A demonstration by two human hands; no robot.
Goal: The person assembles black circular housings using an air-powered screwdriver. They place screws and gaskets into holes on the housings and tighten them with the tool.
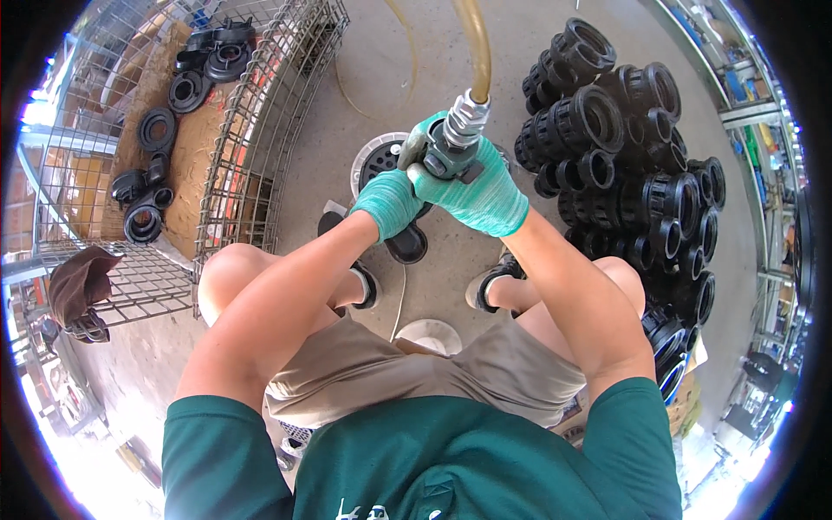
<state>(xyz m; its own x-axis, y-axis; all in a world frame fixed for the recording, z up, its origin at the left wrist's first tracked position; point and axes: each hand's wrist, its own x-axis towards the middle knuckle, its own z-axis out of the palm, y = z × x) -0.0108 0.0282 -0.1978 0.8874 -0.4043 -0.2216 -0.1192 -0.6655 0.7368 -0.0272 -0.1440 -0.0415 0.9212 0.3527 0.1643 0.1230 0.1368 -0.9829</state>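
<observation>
Here, a person sits over a concrete floor point(451, 260) with both hands raised in front of the knees, each in a green glove. The right hand point(481, 195) is closed around a dark metal tool point(451, 156), its fingers wrapped across the body from the right side. The left hand point(390, 201) is curled into a loose fist just beside and below it, touching the tool's lower left edge; whether it grips the tool or only steadies it I cannot tell. From the top of the tool a silver metal fitting point(466, 117) rises and joins a yellowish hose point(475, 43) that runs up out of the picture.

Under the hands, on the floor, lies a white round part point(368, 160) with a dark slotted middle, mostly hidden by the gloves. A small black piece point(407, 245) lies just below it, between the sandalled feet.

To the right stands a big heap of black pipe fittings point(624, 165), ribbed rings stacked against each other. To the left is a wire cage point(260, 130) lined with cardboard, and more black parts point(165, 130) lie inside it. A brown cap point(78, 282) hangs on the cage's lower left edge.
</observation>
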